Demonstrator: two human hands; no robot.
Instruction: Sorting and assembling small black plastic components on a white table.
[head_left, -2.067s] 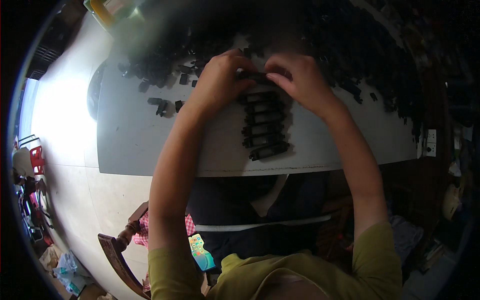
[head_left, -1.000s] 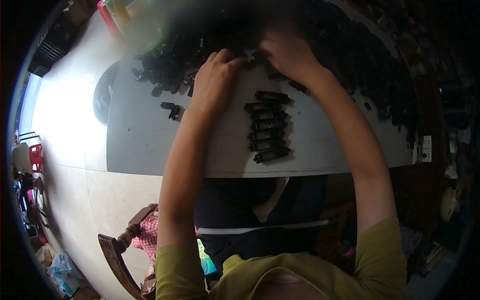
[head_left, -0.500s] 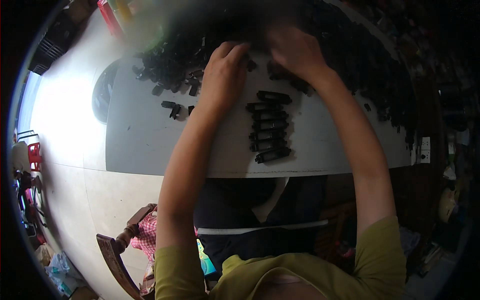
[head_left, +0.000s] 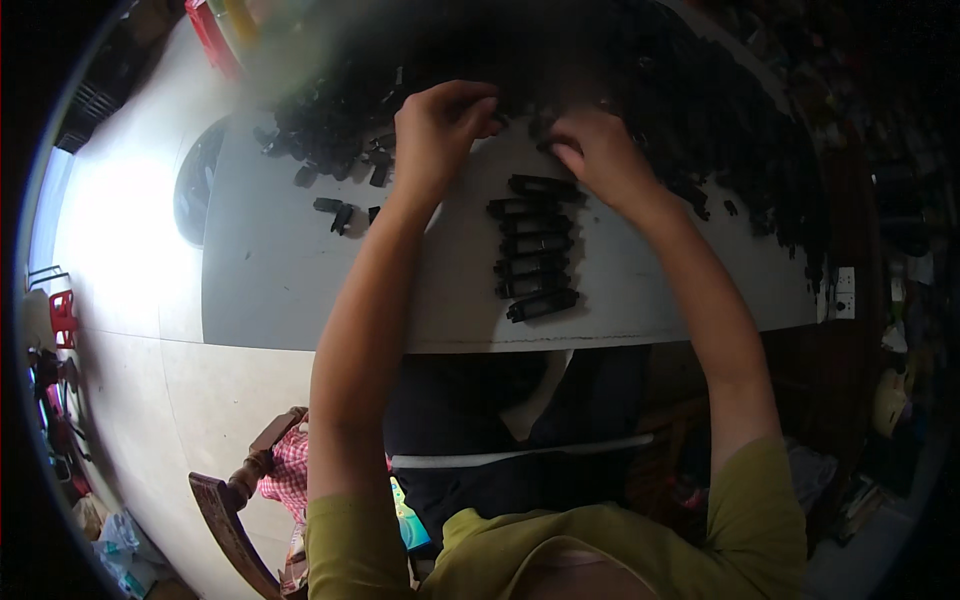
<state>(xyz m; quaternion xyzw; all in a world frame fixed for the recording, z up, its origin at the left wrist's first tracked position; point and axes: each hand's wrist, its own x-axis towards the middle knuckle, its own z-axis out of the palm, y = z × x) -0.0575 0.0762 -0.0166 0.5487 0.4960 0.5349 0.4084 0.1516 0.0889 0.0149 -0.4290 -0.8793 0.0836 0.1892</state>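
Observation:
My left hand [head_left: 435, 140] is over the far middle of the table, thumb and forefinger closed on a small black plastic part that is mostly hidden. Across a short gap, my right hand [head_left: 603, 160] pinches another small black plastic part [head_left: 546, 144] at its fingertips. Nearer to me lies a column of long black plastic pieces [head_left: 535, 245], set side by side and roughly parallel, the nearest and farthest slightly tilted. A dark heap of black plastic parts [head_left: 325, 135] spreads beyond and left of my left hand; its far portion is blurred.
Several loose black parts [head_left: 340, 215] lie left of my left forearm on the grey table [head_left: 280, 280]. More black parts [head_left: 740, 150] cover the right side. A wooden chair [head_left: 235, 490] with checked cloth stands at the lower left. A red stool [head_left: 62, 318] is farther left.
My right hand has come nearer to me from the blurred heap, and its pinched fingers now show. My left hand has turned slightly, staying near the same spot. The column looks unchanged.

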